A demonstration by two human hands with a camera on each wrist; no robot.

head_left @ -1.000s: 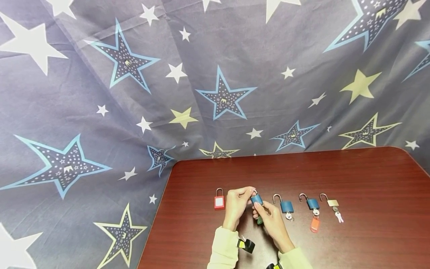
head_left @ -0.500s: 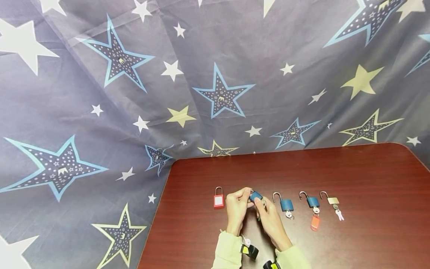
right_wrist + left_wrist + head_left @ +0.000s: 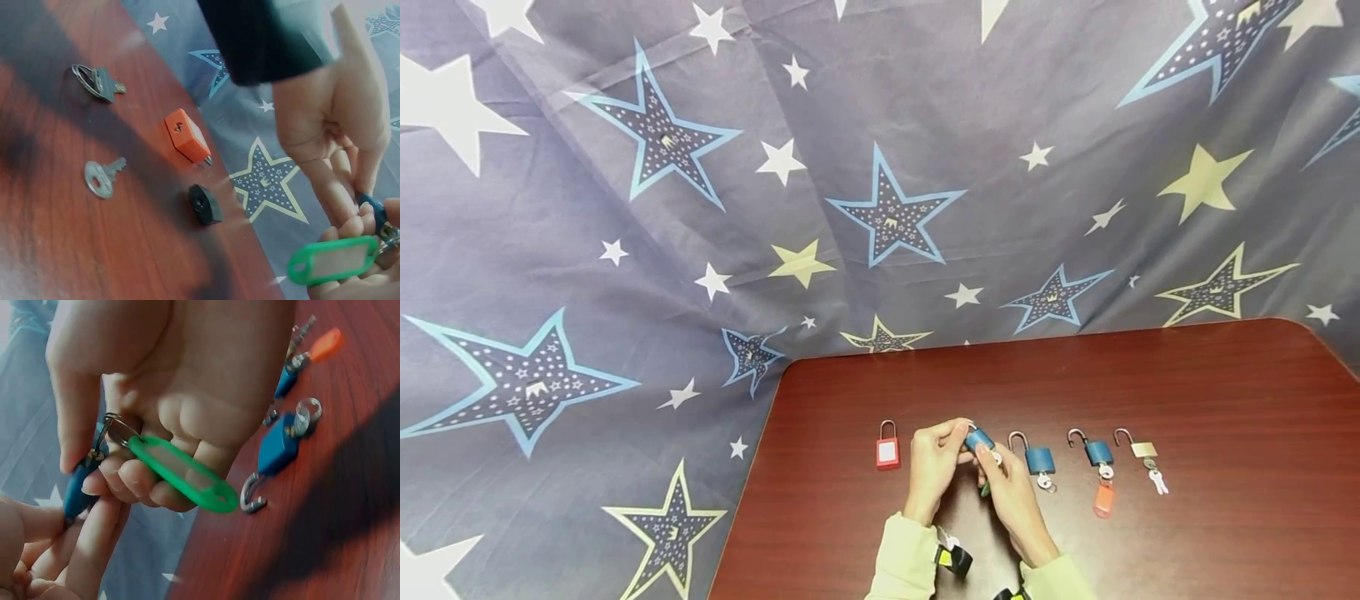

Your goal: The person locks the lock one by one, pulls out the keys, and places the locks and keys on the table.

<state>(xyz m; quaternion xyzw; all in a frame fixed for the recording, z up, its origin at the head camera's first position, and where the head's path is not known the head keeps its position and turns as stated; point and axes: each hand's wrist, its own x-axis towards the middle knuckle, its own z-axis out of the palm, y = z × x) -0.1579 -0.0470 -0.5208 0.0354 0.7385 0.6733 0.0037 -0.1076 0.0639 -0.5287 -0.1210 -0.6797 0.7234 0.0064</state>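
Both hands meet over the near-left part of the table (image 3: 1187, 400), just above the wood, w/ a small blue padlock (image 3: 978, 439) pinched between them. Left hand (image 3: 934, 467) has its fingertips curled together on the lock's top/shackle end, gripping it from 9 o'clock. Right hand (image 3: 1011, 496) comes in from 4 o'clock, thumb & forefinger clamped at the lock's key end; the other fingers are curled under. In the left wrist view a green key tag (image 3: 187, 475) on a split ring lies across those curled right-hand fingers (image 3: 134, 481), and the blue body shows as a thin sliver below the thumb.

Laid in a row on the wood: red padlock (image 3: 887, 450) at 9 o'clock of the hands, just beside the left hand, shackle closed. At 3 o'clock, a 2nd blue padlock (image 3: 1040, 459) w/ shackle open & key ring attached, then a 3rd blue lock (image 3: 1098, 453) w/ an orange tag (image 3: 1102, 500), then a brass-coloured lock (image 3: 1143, 451) w/ keys, farthest out.

Right wrist view also shows a loose silver key (image 3: 103, 177), another key on a ring (image 3: 94, 81) and a small black object (image 3: 205, 204) on the table

Star-print cloth (image 3: 700, 208) hangs behind & left of the table
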